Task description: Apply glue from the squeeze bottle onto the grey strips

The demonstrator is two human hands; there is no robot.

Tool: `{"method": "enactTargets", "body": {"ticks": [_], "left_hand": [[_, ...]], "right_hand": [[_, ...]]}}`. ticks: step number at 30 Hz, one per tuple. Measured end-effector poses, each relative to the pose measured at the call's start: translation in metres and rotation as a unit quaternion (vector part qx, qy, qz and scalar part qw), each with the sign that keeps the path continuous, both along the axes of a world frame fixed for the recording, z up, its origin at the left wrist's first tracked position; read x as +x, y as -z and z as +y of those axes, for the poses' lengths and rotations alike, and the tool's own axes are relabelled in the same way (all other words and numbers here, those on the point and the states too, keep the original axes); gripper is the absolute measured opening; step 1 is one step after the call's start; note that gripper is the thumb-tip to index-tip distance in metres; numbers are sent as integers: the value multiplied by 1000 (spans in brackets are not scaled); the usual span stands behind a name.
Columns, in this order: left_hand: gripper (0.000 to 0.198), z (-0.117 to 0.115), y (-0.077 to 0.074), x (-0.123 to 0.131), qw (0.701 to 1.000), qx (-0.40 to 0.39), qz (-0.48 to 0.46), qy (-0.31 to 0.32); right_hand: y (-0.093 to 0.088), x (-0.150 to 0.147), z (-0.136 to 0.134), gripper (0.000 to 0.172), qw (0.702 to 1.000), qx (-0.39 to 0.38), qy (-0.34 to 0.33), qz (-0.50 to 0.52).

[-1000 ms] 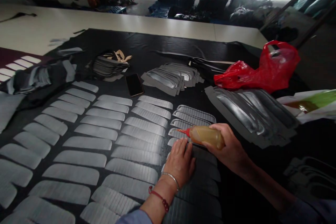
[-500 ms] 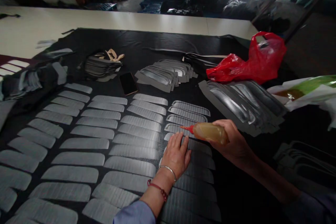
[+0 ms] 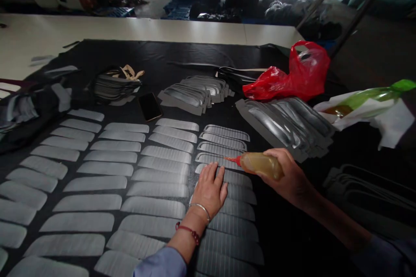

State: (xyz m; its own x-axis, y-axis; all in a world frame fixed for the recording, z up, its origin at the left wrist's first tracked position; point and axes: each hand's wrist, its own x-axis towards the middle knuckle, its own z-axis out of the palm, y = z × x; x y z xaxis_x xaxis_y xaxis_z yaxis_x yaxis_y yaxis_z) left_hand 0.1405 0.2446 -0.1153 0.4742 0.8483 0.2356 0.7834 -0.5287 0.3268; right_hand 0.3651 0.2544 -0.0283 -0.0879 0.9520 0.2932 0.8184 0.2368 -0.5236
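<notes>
My right hand (image 3: 290,175) is wrapped round a squeeze bottle (image 3: 262,165) of amber liquid, probably glue, tilted almost flat. Its red nozzle (image 3: 234,160) points left, with the tip at the upper edge of a grey rounded strip (image 3: 211,158). Dark lines follow the edges of this strip and of the ones above it. My left hand (image 3: 210,188) lies palm down, fingers stretched out, over the strips (image 3: 238,177) just below the nozzle. It holds nothing and partly hides those strips. More grey strips (image 3: 156,189) lie in columns to the left on black sheeting.
Stacks of grey cut pieces (image 3: 195,91) and shiny moulded pieces (image 3: 279,123) lie beyond the strips. A phone (image 3: 150,107), a red plastic bag (image 3: 303,73) and a green bottle (image 3: 367,101) on white paper are also there. Dark pieces (image 3: 367,190) lie at right.
The nozzle tip has moved a little to the right along the strip's upper edge. My left hand stays on the same strips. The whole view has shifted slightly.
</notes>
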Motion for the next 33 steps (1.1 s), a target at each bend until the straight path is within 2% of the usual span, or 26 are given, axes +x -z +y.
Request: {"method": "enactTargets", "body": {"ticks": [11, 18, 33], "left_hand": [[42, 1, 0, 0, 1000, 15, -4, 8], [41, 2, -2, -1, 1000, 24, 1, 17], [40, 2, 0, -2, 999, 39, 0, 23]], "right_hand": [[-11, 13, -10, 31, 1000, -22, 7, -16], [-4, 24, -17, 35, 999, 40, 4, -12], [-12, 38, -40, 31, 998, 21, 32, -44]]}}
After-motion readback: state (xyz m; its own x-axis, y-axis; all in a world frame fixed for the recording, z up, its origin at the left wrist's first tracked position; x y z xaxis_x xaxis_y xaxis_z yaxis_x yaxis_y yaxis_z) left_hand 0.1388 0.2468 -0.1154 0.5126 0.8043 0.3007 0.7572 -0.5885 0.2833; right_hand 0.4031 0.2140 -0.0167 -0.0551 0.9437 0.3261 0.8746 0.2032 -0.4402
